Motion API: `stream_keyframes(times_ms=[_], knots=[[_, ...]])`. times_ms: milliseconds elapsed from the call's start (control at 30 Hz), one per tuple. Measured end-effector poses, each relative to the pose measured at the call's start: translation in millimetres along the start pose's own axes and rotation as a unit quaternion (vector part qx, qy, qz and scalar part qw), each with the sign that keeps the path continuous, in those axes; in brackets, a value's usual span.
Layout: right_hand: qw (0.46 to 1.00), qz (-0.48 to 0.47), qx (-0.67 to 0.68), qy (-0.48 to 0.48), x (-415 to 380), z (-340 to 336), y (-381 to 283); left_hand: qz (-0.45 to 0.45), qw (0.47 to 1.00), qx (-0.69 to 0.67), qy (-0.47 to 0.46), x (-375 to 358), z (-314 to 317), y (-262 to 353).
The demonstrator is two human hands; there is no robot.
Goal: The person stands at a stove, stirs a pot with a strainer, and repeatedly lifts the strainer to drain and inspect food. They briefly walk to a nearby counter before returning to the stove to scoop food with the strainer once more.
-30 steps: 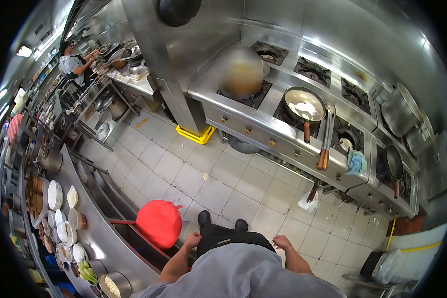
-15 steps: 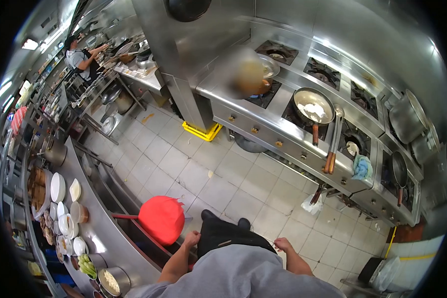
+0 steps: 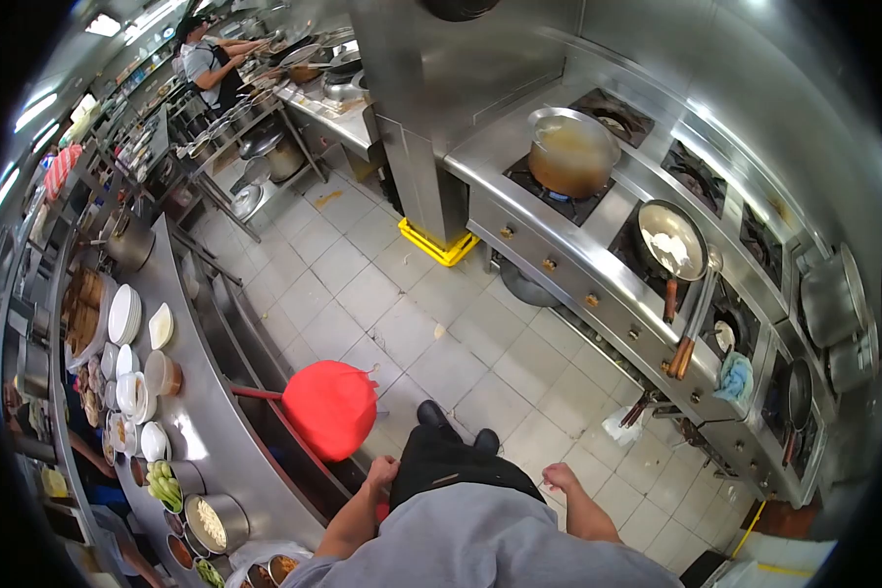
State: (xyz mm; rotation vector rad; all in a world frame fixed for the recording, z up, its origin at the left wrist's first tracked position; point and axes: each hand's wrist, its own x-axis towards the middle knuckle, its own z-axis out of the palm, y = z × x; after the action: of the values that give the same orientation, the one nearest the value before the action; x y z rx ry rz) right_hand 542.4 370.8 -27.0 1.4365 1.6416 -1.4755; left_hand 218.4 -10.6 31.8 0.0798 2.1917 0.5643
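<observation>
My left hand (image 3: 383, 472) hangs at my left side with its fingers curled in, and I see nothing in it. It is nearest to a red, round, bag-like cover (image 3: 329, 410) beside the long steel counter (image 3: 191, 392). On my other side, my right hand (image 3: 561, 477) hangs over the tiled floor, fingers loosely curled, touching nothing that I can see. Ahead to the right is a steel stove (image 3: 559, 284). On it are a frying pan (image 3: 697, 228) with white stuff inside and a large brown pot (image 3: 570, 162), partly blurred.
Long-handled utensils (image 3: 694, 323) and a blue-green cloth (image 3: 734, 377) lie along the stove front. Stacked plates (image 3: 124, 314) and food containers (image 3: 216, 523) line the left counter. A yellow-edged pillar base (image 3: 439, 245) stands ahead. A co-worker (image 3: 209, 67) stands at the far left.
My view has shifted, so the stove and counter sit farther right and the brown pot shows more fully. More containers appear at the lower left. Both hands still hang at my sides.
</observation>
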Motion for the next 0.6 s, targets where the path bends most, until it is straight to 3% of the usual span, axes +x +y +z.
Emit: stream_keyframes(times_ms=[333, 433, 500, 533, 567, 600], knots=[[1.000, 0.001, -0.003, -0.017, 9, -2, -128, -0.032, 0.998, -0.053, -0.010, 39, -47, -2], [0.986, -0.062, 0.154, -0.021, 18, -28, -174, -0.004, 0.998, -0.068, 0.002, 72, -51, -9], [0.930, -0.213, 0.295, -0.043, 48, -66, -200, 0.011, 0.997, -0.069, 0.016, 89, -55, -16], [0.934, -0.189, 0.304, 0.009, 56, -89, -228, 0.009, 0.997, -0.072, 0.023, 95, -58, -13], [0.881, -0.302, 0.362, 0.024, 51, -108, -251, 0.006, 0.997, -0.075, 0.030, 94, -61, -12], [0.870, -0.251, 0.418, 0.073, 1, -125, -320, 0.013, 0.995, -0.099, 0.028, 98, -60, -14]])
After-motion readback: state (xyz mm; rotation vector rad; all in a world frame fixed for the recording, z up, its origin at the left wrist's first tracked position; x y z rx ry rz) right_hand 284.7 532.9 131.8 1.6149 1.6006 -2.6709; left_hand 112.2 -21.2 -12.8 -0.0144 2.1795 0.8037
